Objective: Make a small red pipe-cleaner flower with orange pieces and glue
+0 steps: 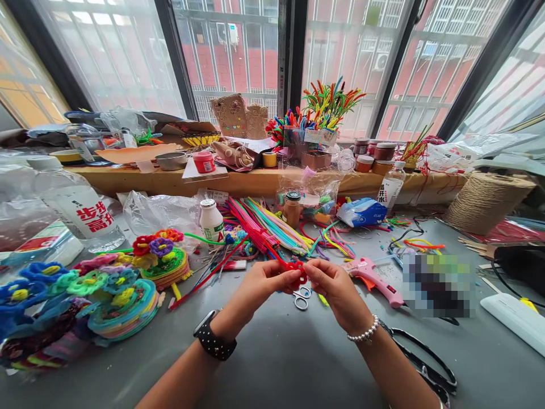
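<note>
Between my two hands is a red pipe cleaner point(293, 266), bent into small loops like petals. My left hand point(270, 282) pinches it from the left with thumb and forefinger. From the other side, my right hand point(334, 287) grips its right edge, fingertips closed. Small scissors point(301, 297) lie on the table just below the fingers, their blades partly hidden. Behind the hands spreads a pile of coloured pipe cleaners point(272, 224), red, pink, yellow and teal. A pink glue gun point(377, 279) rests right of my right hand.
Finished pipe-cleaner flowers point(91, 284) crowd the left. A white bottle point(211, 220) and a brown jar point(292, 210) stand behind the hands. Black-framed glasses point(426, 358) lie front right. A twine spool point(487, 201) stands far right, and a cluttered ledge point(238, 183) runs below the windows.
</note>
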The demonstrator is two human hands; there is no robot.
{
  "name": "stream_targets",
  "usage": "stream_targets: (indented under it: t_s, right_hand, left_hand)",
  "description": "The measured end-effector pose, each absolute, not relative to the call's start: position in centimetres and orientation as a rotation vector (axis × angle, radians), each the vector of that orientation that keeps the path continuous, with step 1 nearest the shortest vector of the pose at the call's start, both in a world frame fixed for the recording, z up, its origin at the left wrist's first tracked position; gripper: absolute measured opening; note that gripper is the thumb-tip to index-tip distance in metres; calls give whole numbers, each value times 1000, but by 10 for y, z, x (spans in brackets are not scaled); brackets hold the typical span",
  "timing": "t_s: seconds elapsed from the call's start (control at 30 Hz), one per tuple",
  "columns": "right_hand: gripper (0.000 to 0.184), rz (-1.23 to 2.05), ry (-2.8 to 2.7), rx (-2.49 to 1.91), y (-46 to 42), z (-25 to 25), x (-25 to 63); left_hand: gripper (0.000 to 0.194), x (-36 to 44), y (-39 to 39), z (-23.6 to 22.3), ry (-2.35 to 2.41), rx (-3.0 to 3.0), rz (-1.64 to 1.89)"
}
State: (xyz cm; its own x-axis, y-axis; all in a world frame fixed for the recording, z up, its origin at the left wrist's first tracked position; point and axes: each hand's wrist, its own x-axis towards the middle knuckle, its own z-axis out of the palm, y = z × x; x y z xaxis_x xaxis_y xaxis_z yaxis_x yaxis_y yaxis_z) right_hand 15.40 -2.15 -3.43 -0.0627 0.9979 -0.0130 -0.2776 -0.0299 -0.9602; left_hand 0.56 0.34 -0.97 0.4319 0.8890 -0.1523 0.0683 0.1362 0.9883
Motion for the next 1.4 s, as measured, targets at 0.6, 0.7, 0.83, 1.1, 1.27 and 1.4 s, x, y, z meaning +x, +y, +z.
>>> stream_targets:
  t_s: [0.6, 0.7, 0.83, 1.1, 1.27, 1.4]
  right_hand:
    - [24, 1594, -824, -865, -21, -40, 142]
    - [23, 1678, -717, -793, -21, -42, 141]
    - [20, 1738, -915, -823, -20, -42, 151]
    - [23, 1458, -1129, -1005, -19, -42, 153]
    - [28, 1411, -1086, -1063, -19, -38, 151]
    - [29, 1467, -1122, -1061, -21, -36, 151]
  left_hand:
    - [21, 10, 5, -19, 961, 1278, 861]
    - [20, 9, 6, -18, 947, 1311, 876]
    - [22, -1, 9, -13, 882, 1408, 636]
    - [24, -2, 8, -13, 810, 1343, 518]
    - [26, 2, 8, -17, 857, 1295, 647]
    - [24, 0, 9, -16, 893, 1300, 604]
